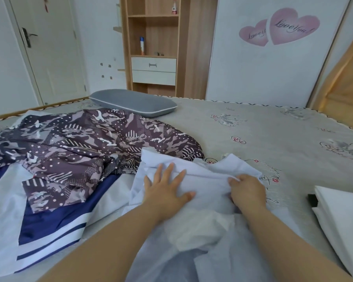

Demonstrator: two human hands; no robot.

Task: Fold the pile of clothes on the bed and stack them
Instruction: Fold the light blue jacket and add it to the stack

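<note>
Garment in hand: we found a pale lilac-white garment (204,180) lying on the bed (273,139), near its front edge and just right of the unfolded pile.
Left hand: the left hand (167,188) lay flat on the garment, fingers straight and spread, pressing the cloth down.
Right hand: the right hand (247,192) had its grip clamped on a fold of the same garment, fingers curled round the edge.
Remaining pile: a purple patterned garment (86,143) lay on top of a navy-and-white striped garment (55,231), both unfolded, to the left.
Stack: a white folded item (342,216) sat at the right edge of the bed, well apart from the pile.
Risk one: we judged the thin cloth likely to bunch under the flat palm if the right hand pulled before the left eased off, leaving a crooked fold.
Risk two: the garment's left edge touched the patterned one; a wide sweep could drag that along.
Hidden: the garment's near part ran out of view beneath the forearms, so its type could not be established. A crumpled white piece (202,226) between the arms was possibly a lining or a separate item.
Cut off: the white stack was cropped by the frame; its count was unclear.
</note>
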